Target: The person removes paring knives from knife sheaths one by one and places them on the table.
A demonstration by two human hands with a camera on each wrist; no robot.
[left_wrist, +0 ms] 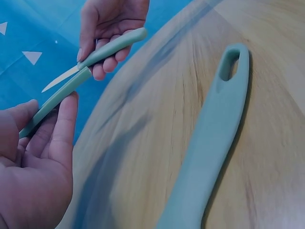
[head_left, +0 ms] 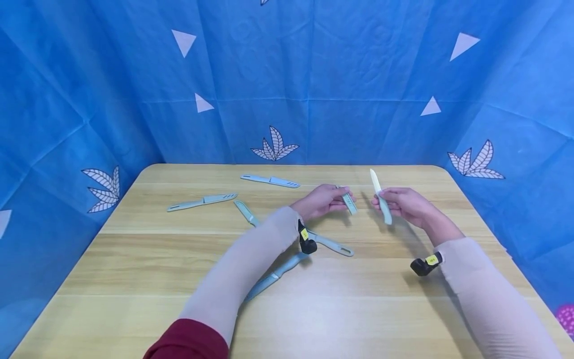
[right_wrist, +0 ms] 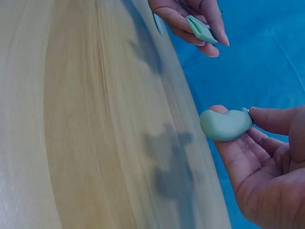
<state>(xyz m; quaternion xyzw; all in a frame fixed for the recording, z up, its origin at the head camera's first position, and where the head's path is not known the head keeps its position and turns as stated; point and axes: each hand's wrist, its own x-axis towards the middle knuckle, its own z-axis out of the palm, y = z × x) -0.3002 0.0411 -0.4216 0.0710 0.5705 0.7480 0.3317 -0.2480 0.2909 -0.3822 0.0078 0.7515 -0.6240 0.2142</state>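
Between thumb and fingers my left hand (head_left: 320, 202) pinches a pale green knife sheath (head_left: 349, 203), its open end toward the right hand in the left wrist view. My right hand (head_left: 405, 204) grips a small knife (head_left: 384, 209) by its green handle (left_wrist: 114, 47). The bare, pale blade (head_left: 374, 180) points away toward the far edge of the table. Both things are held above the table, with a gap between them in the head view. In the right wrist view the handle's rounded end (right_wrist: 224, 125) faces the camera, and the blade is hidden behind it.
On the wooden table (head_left: 179, 269) lie several sheathed knives: a blue one (head_left: 270, 180) at the back, a pale one (head_left: 202, 201) at left, others (head_left: 332, 244) partly under the left forearm, one (head_left: 275, 275) nearer the front. A blue curtain (head_left: 309, 75) hangs behind the table.
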